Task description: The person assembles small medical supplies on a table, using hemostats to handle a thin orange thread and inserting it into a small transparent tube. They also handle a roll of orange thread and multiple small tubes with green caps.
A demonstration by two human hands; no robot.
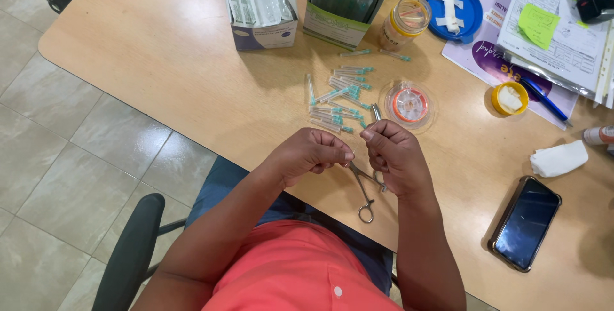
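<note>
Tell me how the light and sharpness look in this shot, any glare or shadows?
Head view: even, soft light, sharp overall; pale glare on the wooden table at top left; soft shadows beside the two open cardboard boxes; the black smartphone screen reflects faintly; the left hand and right hand are crisp.

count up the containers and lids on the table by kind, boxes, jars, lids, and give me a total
Open cardboard boxes: 2
Clear jar without a lid: 1
Blue lid: 1
Yellow lid: 1
Clear round case holding an orange spool: 1
Total: 6
</note>
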